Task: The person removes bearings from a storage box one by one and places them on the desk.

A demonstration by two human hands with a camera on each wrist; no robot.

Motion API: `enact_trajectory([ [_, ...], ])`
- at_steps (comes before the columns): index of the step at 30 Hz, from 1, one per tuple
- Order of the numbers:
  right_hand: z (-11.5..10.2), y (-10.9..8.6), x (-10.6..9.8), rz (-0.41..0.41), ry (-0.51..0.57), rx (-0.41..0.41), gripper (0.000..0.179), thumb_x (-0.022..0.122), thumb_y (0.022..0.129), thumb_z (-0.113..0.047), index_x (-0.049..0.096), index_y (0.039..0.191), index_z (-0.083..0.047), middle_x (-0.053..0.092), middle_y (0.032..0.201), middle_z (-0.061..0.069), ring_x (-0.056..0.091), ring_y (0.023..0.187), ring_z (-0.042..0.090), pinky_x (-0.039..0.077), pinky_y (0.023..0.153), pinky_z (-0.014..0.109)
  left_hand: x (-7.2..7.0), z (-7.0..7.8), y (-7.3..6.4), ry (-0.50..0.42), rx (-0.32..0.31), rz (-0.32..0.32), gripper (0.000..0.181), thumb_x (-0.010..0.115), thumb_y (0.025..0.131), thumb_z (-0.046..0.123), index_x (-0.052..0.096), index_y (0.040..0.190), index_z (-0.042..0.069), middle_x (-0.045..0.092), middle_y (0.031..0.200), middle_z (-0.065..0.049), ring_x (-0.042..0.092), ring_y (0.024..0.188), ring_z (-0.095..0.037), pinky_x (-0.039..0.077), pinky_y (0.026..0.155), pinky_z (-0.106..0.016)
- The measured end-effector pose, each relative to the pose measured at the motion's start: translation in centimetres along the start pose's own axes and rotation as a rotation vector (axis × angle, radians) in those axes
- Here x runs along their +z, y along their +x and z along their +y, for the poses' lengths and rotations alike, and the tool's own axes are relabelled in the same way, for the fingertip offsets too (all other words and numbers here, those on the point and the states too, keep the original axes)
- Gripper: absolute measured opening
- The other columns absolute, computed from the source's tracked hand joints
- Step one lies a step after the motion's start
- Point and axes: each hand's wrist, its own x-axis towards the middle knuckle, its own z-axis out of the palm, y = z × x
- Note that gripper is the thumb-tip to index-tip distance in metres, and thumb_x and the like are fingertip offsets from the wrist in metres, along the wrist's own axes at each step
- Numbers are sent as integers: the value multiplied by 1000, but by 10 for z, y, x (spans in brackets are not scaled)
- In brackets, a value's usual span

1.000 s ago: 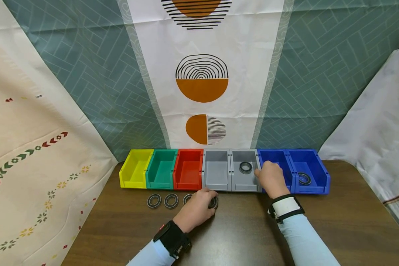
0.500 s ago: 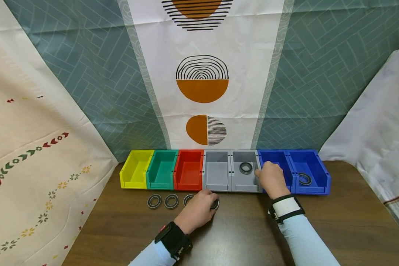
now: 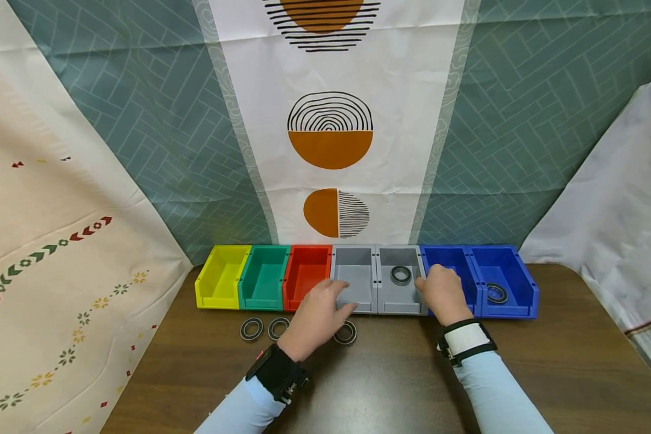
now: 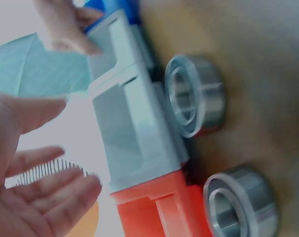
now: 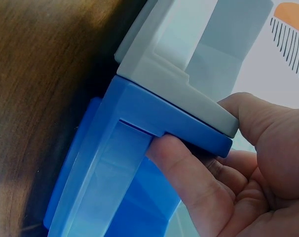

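Observation:
My left hand [image 3: 313,316] hovers over the table's row of ball bearings, in front of the red bin [image 3: 306,274], fingers parted and holding nothing. Just right of it lies a ball bearing [image 3: 353,333]. The left wrist view shows a bearing [image 4: 211,96] and a second bearing [image 4: 260,202], both on the table; the head view hides one under the hand. My right hand [image 3: 445,292] pinches the adjoining side walls of a grey bin [image 5: 164,84] and a blue bin [image 5: 125,108], thumb in the grey one, index finger in the blue.
Two more bearings lie at left, one bearing [image 3: 251,339] beside a partly covered bearing [image 3: 271,333]. One bearing [image 3: 393,276] rests in the right grey bin, another bearing [image 3: 504,295] in the rightmost blue bin. Yellow bin [image 3: 219,283] and green bin [image 3: 263,280] end the row.
My left hand has let go of the rightmost bearing on the table, lifted and shifted up and left, its fingers spreading. The right hand has stayed on the bin walls.

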Motion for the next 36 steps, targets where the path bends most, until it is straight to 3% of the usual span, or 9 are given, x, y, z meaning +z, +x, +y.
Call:
enact_trajectory([
  [3, 0, 2, 0, -5, -2, 10, 33, 59, 88, -25, 65, 79, 5, 60, 71, 15, 54, 57, 23, 39, 42, 28, -6, -4, 13, -29, -77, 126, 45, 67, 84, 36, 60, 118, 8, 64, 110, -8, 61, 96, -20, 55, 82, -35],
  [5, 0, 3, 0, -11, -4, 18, 33, 58, 89, -26, 65, 79, 5, 60, 71, 15, 54, 57, 23, 39, 42, 28, -6, -8, 21, -39, -134, 157, 46, 66, 84, 39, 59, 117, 8, 65, 102, -7, 61, 87, -17, 56, 75, -31],
  [10, -1, 3, 2, -35, 4, 31, 34, 57, 90, -27, 65, 83, 6, 60, 70, 14, 55, 57, 23, 39, 43, 27, 4, -18, 34, -111, -286, 68, 48, 62, 86, 45, 56, 113, 5, 52, 65, -3, 52, 54, -14, 44, 46, -24],
  [13, -2, 3, 2, -44, 16, 33, 34, 58, 90, -27, 65, 86, 7, 60, 71, 14, 55, 57, 22, 40, 43, 27, 8, -19, 41, -147, -355, 24, 46, 62, 86, 42, 57, 108, 2, 45, 58, -4, 49, 46, -16, 38, 40, -25],
  [18, -5, 4, -3, -23, 13, 27, 34, 58, 90, -26, 65, 87, 7, 62, 76, 18, 55, 59, 24, 40, 43, 28, 5, -17, 53, -117, -387, 27, 32, 63, 87, 37, 57, 80, 6, 46, 54, -5, 51, 44, -17, 38, 39, -26],
  [22, -6, 6, -7, -14, 4, 22, 34, 57, 90, -26, 65, 85, 7, 62, 76, 19, 56, 59, 24, 41, 43, 28, 1, -21, 62, -91, -395, 15, 33, 62, 88, 29, 54, 63, 9, 45, 49, -4, 51, 41, -18, 38, 39, -24],
  [29, -8, 4, -9, 10, 0, 8, 35, 58, 89, -27, 65, 88, 8, 63, 79, 20, 56, 60, 25, 41, 44, 29, -6, -25, 69, -148, -444, -47, 30, 62, 86, 20, 51, 61, 8, 43, 47, -3, 52, 41, -21, 41, 39, -24],
  [36, -4, -6, -8, -60, 25, 15, 32, 57, 90, -25, 63, 77, 4, 57, 65, 11, 53, 54, 21, 40, 42, 26, 0, -26, 65, -153, -489, -108, 34, 62, 85, 18, 48, 56, 9, 38, 45, -2, 50, 40, -21, 37, 38, -22],
])
